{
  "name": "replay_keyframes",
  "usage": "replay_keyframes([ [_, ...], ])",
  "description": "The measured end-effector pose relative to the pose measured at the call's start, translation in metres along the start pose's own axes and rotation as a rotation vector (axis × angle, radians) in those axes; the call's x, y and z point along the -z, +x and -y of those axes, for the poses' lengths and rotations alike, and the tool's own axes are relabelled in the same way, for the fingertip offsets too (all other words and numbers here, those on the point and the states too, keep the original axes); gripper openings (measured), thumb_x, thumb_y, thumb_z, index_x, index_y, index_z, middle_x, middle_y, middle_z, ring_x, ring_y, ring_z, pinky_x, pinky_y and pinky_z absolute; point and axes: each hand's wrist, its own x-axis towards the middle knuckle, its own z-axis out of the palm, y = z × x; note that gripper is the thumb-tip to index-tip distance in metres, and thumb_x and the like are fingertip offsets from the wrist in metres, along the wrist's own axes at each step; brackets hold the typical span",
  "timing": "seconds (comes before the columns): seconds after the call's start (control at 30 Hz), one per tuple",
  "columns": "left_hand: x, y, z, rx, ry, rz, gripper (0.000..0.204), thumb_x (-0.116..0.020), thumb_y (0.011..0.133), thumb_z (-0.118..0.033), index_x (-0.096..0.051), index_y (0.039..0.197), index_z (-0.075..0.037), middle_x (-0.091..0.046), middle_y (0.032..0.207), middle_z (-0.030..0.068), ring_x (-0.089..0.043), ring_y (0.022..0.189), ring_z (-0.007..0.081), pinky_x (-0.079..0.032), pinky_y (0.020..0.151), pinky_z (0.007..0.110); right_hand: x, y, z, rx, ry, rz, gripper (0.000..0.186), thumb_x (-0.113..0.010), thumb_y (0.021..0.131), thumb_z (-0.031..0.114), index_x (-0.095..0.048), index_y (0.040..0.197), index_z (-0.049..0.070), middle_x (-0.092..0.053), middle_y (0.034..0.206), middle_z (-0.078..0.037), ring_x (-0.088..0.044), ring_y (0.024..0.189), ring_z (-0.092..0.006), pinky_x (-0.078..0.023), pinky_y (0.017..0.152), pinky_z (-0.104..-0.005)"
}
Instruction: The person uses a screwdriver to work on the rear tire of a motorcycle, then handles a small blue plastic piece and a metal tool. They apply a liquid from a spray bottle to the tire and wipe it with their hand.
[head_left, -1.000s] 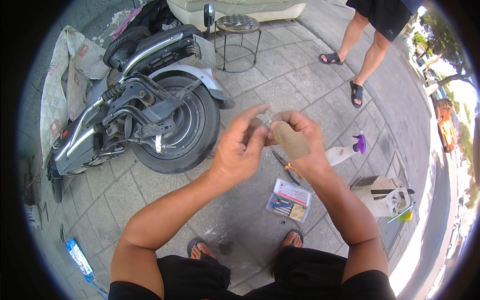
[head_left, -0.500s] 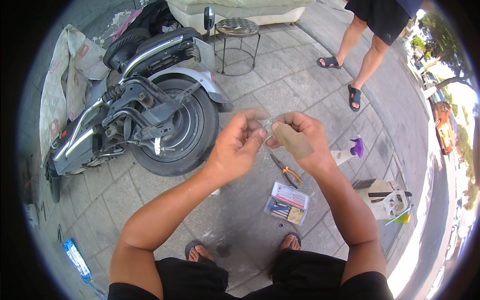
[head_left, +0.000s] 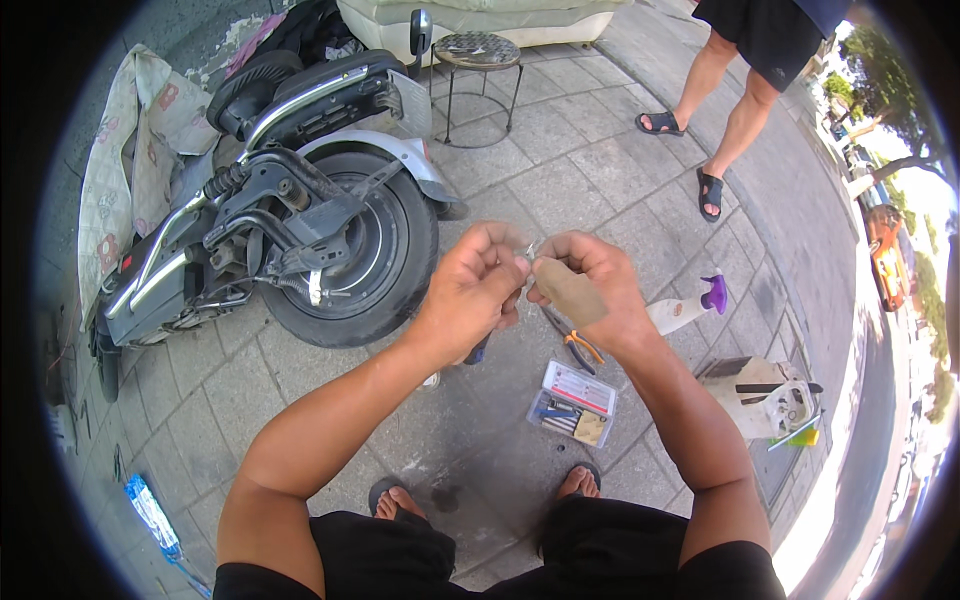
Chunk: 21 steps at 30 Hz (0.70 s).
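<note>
My left hand (head_left: 470, 285) and my right hand (head_left: 600, 280) meet above the pavement, fingertips pinched close together. Between them shows a small, thin, shiny thing (head_left: 532, 247), too small and blurred to name. A tan, matte sheet (head_left: 575, 290), like a bit of sandpaper, lies along my right thumb. Under the heel of my left hand a dark blue end (head_left: 478, 351) peeks out; whether I hold it cannot be made out. Below the hands, pliers (head_left: 578, 350) with orange-and-black handles lie beside an open clear plastic kit box (head_left: 575, 403) holding small tools and a tan piece.
A motor scooter (head_left: 300, 230) lies on its side at the left, rear wheel toward me. Beyond stand a round stool (head_left: 478, 50) and a pale sofa (head_left: 480, 20). A person in sandals (head_left: 755, 110) stands far right, near a purple-topped spray bottle (head_left: 690, 308) and a white panel (head_left: 760, 395).
Both hands have shifted slightly left, still pinched together. The left fingers are blurred by motion. A dark blue end now shows beneath my left hand.
</note>
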Motion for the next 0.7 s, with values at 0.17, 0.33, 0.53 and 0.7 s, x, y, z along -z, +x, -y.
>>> replay_keyframes([
  [0.17,0.013,0.006,0.003,-0.050,-0.062,0.024,0.024,-0.059,0.110,-0.005,-0.052,0.132,-0.009,-0.057,0.093,0.0012,-0.052,0.070,0.0097,-0.045,0.058,0.028,0.002,0.000,0.017,-0.031,-0.038,-0.055,0.042,-0.075,0.096,0.016,-0.067,0.133,-0.002,-0.076,0.098,-0.008,-0.068,0.085,-0.0106,-0.056,0.076,-0.0286],
  [0.33,0.007,0.006,-0.001,-0.044,-0.048,0.027,0.035,-0.061,0.109,-0.004,-0.048,0.141,-0.009,-0.058,0.096,0.0025,-0.055,0.072,0.0108,-0.048,0.059,0.030,0.030,-0.004,0.011,0.243,0.020,0.207,0.046,-0.075,0.098,0.010,-0.064,0.142,0.002,-0.073,0.115,-0.008,-0.065,0.099,-0.0099,-0.054,0.085,-0.0287],
  [0.53,0.009,0.005,-0.001,-0.072,-0.008,0.082,0.038,-0.062,0.108,-0.003,-0.046,0.143,-0.008,-0.059,0.096,0.0035,-0.057,0.073,0.0112,-0.050,0.059,0.030,0.035,0.001,0.014,0.322,-0.263,0.218,0.030,-0.072,0.103,0.008,-0.071,0.131,-0.001,-0.071,0.109,-0.006,-0.069,0.097,-0.0113,-0.055,0.081,-0.0280],
  [0.7,0.008,0.004,0.003,-0.100,0.023,0.092,0.039,-0.063,0.108,-0.004,-0.046,0.143,-0.007,-0.060,0.097,0.0039,-0.057,0.074,0.0112,-0.050,0.061,0.029,0.029,-0.003,0.020,0.171,-0.132,0.174,0.022,-0.070,0.105,0.010,-0.071,0.122,-0.004,-0.073,0.100,-0.007,-0.072,0.087,-0.0136,-0.057,0.075,-0.0284],
])
